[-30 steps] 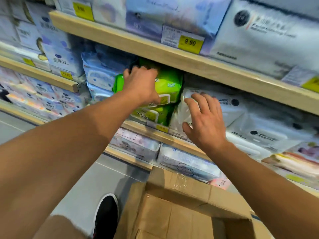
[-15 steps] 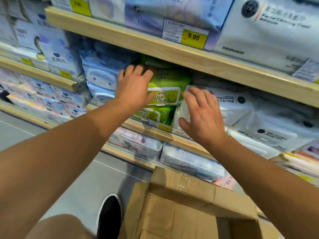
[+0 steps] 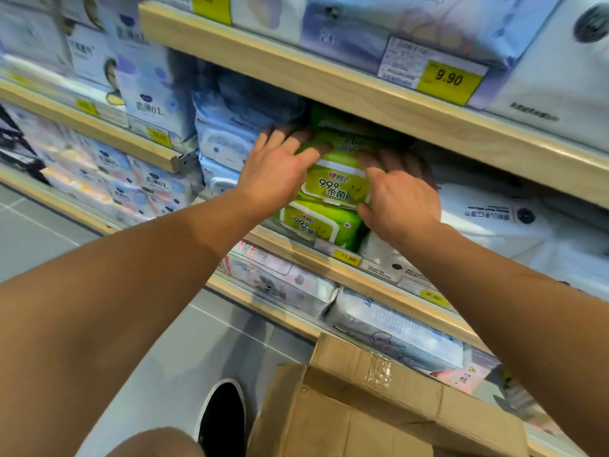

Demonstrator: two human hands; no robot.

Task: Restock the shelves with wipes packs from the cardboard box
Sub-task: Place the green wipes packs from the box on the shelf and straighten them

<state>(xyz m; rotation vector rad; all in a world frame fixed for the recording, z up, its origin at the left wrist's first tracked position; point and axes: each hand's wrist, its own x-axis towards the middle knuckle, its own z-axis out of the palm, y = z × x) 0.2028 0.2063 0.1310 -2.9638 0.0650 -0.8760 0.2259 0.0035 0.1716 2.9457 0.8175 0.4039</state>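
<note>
A green wipes pack lies on top of another green pack on the middle shelf. My left hand presses on its left side with fingers spread. My right hand clasps its right edge, thumb under the lower corner. The fingertips of both hands are blurred. The brown cardboard box stands below my arms at the bottom of the view, flaps folded, its inside hidden.
Blue-white packs sit left of the green ones, white packs to the right. The upper shelf board hangs close above my hands. More packs fill the lower shelf. My black shoe is on the grey floor.
My right hand left the white pack and moved left onto the green pack's right edge. My left hand slid along the pack's left side. The view moved closer to the shelf.
</note>
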